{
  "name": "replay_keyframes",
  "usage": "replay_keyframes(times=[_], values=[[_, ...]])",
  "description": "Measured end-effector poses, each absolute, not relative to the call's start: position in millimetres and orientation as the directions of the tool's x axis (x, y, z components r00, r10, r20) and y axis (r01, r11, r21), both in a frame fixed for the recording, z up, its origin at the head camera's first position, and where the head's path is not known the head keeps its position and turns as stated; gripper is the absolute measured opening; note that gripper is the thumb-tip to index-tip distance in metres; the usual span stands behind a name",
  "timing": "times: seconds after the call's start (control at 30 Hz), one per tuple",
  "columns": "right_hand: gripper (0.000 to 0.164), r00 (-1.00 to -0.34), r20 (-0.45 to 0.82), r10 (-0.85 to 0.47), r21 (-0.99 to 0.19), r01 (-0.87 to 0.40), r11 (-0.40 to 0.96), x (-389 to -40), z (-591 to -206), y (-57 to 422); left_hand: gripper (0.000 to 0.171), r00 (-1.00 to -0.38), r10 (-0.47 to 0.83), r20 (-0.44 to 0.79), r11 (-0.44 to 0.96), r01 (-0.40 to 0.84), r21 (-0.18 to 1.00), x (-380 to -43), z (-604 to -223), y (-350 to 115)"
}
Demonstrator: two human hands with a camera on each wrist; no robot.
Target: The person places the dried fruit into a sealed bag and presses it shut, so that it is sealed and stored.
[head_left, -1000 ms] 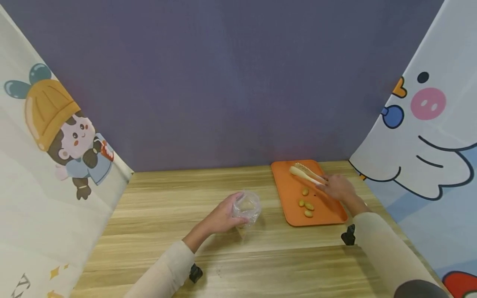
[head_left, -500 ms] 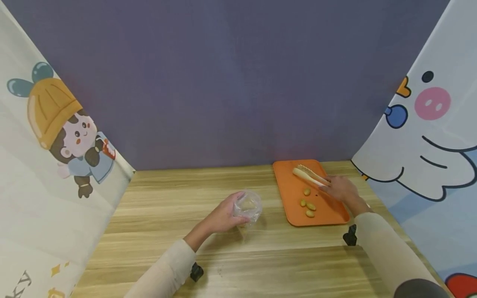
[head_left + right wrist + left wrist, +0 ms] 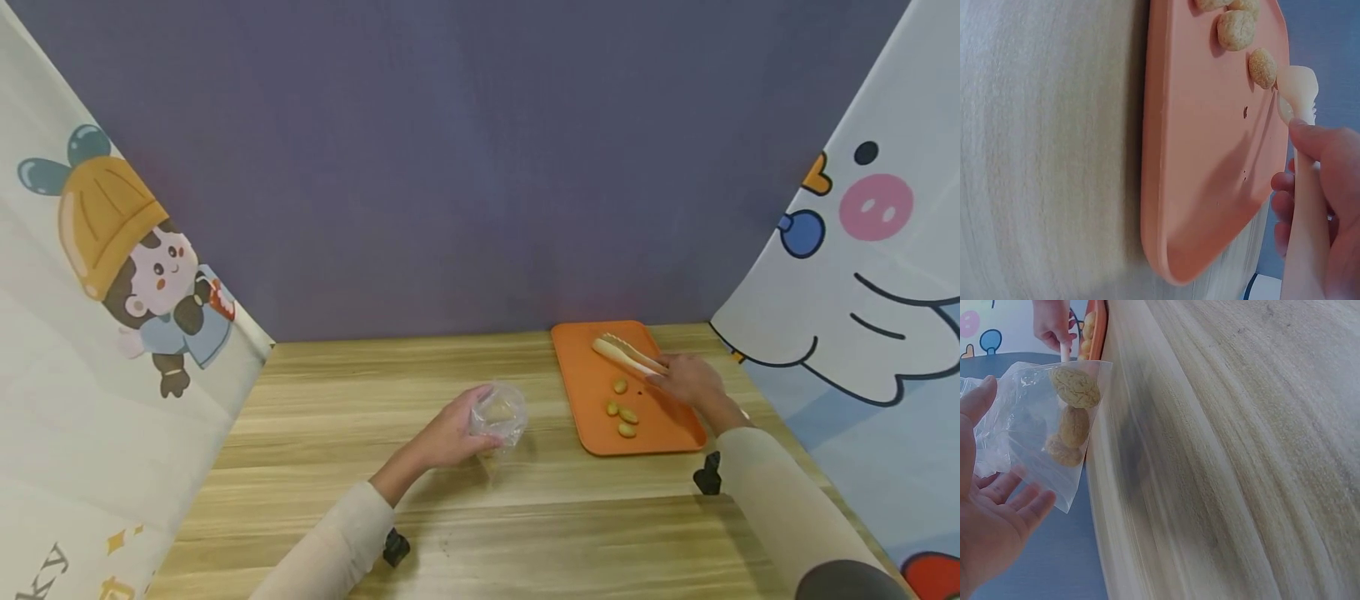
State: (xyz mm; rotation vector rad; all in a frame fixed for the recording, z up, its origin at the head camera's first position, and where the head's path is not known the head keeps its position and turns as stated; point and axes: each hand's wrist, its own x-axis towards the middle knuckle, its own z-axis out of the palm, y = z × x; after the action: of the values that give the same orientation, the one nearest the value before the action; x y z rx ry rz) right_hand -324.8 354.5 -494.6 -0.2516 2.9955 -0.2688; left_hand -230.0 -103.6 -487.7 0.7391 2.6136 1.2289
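Observation:
My left hand (image 3: pixel 453 433) holds a clear plastic bag (image 3: pixel 512 410) by its opening, over the middle of the table. In the left wrist view, three wrinkled brown food pieces (image 3: pixel 1074 387) lie inside the bag. At the right, my right hand (image 3: pixel 690 385) grips cream-coloured tongs (image 3: pixel 619 353) above an orange tray (image 3: pixel 573 367). The tongs' heads are at the tray's far part, beyond the food. Several roundish brown food pieces (image 3: pixel 627 430) sit on the tray. In the right wrist view, one piece (image 3: pixel 1263 69) appears near the tongs' tip, with nothing plainly between the heads.
The wooden table (image 3: pixel 360 375) meets a dark grey-blue backdrop (image 3: pixel 420 183) at its far edge. Printed cartoon panels (image 3: pixel 97 400) flank both sides. Small dark crumbs (image 3: pixel 1245 112) lie on the tray.
The scene has shifted slightly to the right in the head view. Both hands, the bag and the tongs keep nearly the same places relative to the tray.

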Motion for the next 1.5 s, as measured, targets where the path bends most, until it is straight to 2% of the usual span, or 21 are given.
replay_keyframes(times=[0.3, 0.7, 0.93, 1.2, 1.5], values=[[0.063, -0.979, -0.133, -0.152, -0.213, -0.121, 0.970, -323, -494, 353, 0.091, -0.865, 0.498, 0.062, 0.526, 0.359, 0.771, -230, -490, -106], [0.063, -0.983, -0.115, -0.143, -0.203, -0.118, 0.972, -320, -494, 354, 0.092, -0.862, 0.503, 0.055, 0.518, 0.352, 0.780, -229, -485, -108], [0.060, -0.983, -0.106, -0.149, -0.238, -0.120, 0.964, -319, -501, 356, 0.090, -0.862, 0.504, 0.058, 0.514, 0.353, 0.782, -229, -486, -108], [0.064, -0.981, -0.110, -0.159, -0.208, -0.134, 0.969, -315, -493, 352, 0.090, -0.863, 0.502, 0.062, 0.518, 0.357, 0.777, -229, -485, -109], [0.062, -0.982, -0.047, -0.181, -0.159, -0.172, 0.972, -308, -489, 348, 0.091, -0.863, 0.502, 0.065, 0.519, 0.360, 0.775, -230, -487, -110]])
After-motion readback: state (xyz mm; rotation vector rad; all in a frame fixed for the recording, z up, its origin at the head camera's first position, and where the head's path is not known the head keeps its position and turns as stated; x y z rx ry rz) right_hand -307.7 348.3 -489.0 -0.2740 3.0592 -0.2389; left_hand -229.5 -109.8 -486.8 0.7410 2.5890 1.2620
